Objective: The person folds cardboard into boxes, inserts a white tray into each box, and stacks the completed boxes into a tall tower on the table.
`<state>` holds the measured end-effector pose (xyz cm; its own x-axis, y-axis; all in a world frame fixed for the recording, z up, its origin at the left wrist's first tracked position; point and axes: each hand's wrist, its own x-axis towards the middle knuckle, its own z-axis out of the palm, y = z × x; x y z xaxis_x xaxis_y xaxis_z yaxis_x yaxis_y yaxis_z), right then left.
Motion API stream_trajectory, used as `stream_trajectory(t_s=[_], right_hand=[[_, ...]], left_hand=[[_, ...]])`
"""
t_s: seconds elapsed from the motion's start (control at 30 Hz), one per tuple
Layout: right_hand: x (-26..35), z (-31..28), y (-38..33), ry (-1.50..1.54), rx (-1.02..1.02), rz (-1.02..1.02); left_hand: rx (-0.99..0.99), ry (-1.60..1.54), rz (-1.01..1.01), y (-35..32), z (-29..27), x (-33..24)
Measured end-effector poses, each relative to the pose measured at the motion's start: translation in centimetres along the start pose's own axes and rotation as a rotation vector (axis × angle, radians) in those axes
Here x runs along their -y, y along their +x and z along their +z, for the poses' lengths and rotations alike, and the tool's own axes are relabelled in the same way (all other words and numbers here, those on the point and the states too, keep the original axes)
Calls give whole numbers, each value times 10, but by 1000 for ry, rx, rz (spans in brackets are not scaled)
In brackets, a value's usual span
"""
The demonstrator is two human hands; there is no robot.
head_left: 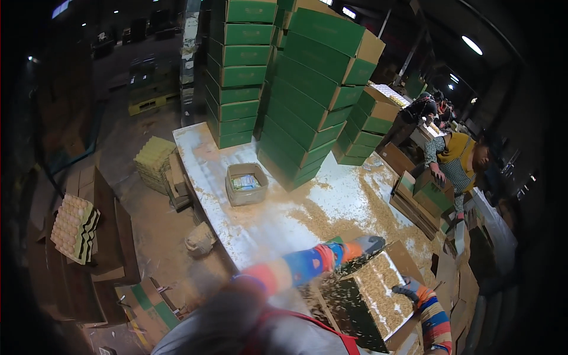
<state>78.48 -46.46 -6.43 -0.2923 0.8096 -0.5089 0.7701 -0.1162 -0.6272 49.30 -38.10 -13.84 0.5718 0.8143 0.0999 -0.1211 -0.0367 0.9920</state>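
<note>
both hands grip one open cardboard box with a green printed side (pixel 361 299) at the near right corner of the long white bench (pixel 266 219). left hand (pixel 370 244), in a grey glove below a bright striped sleeve, lies over the far top edge of the box, fingers curled around the rim as far as the blur lets me tell. right hand (pixel 408 290), gloved the same way, clamps the near right rim, fingers closed on the cardboard. the box is tilted toward the person, and pale chaff-like husk (pixel 378 284) fills its inside; specks of it blur over the dark side, so some seems to be falling out.

loose husk (pixel 331 213) is already spread across the right half and along the left edge of the bench. judging from that, the tipping looks under way, not finished: much husk remains in the box.

near the middle of the bench stands a small grey open carton (pixel 246 183) with something pale inside. along the far edge rise tall stacks of green-and-brown cartons (pixel 296 100). off the left edge, on the floor, sit a pile of yellowish egg trays (pixel 154 161) and, further left, a tray of pale eggs (pixel 72 228). beyond the right edge another person in a yellow vest (pixel 458 157) bends over a green box (pixel 432 192).
</note>
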Motion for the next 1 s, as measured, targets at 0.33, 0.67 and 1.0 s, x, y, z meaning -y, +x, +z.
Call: stream_trajectory(t_s=[0.33, 0.67, 1.0], right_hand=[[90, 59, -61, -847, -653, -213], [44, 78, -49, -448, -397, 111], [-201, -7, -100, -486, -1216, 336]], left_hand=[[-620, 1847, -534, -167, -308, 75], [-304, 1371, -324, -122, -245, 93], [-398, 798, -381, -88, -298, 158]])
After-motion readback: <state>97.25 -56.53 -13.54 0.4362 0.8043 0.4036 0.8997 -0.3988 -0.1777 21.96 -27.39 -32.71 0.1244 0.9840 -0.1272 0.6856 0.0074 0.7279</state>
